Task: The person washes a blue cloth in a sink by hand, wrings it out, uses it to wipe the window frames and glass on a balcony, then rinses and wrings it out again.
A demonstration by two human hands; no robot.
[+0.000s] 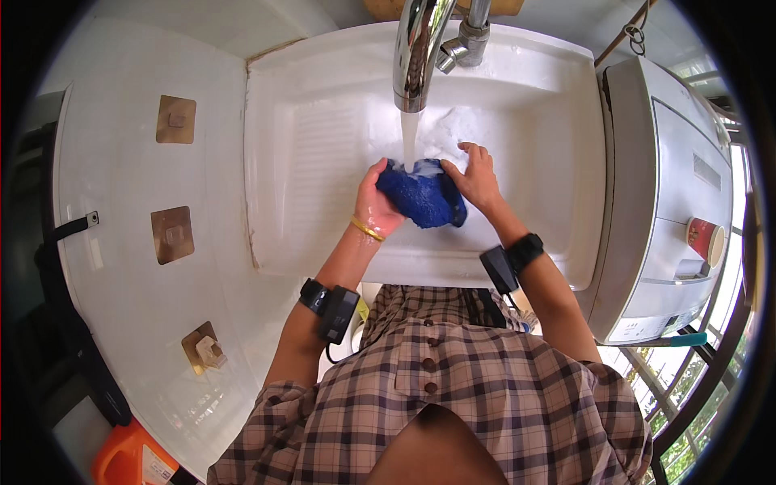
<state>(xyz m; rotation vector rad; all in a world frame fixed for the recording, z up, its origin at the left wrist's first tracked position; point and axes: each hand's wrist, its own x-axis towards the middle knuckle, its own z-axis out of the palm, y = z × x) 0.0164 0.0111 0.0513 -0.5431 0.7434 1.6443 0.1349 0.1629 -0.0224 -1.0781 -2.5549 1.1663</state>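
Note:
A wet blue cloth (422, 197) hangs spread between my two hands over the basin of a white ceramic sink (321, 242). Water runs from the chrome faucet (415, 66) onto its upper edge, where some white foam or water gathers. My left hand (377, 197) grips the cloth's left side, thumb on top, with a gold bracelet at the wrist. My right hand (474, 177) pinches the upper right edge with the thumb, its other fingers partly raised. White suds (456, 127) lie in the basin behind the cloth.
A white washing machine (679, 182) stands against the sink's right side, with a red paper cup (704, 239) on it. The left wall carries adhesive hooks (176, 119). At the lower left is an orange plastic jug (130, 454). A second metal tap (471, 45) rises behind the faucet.

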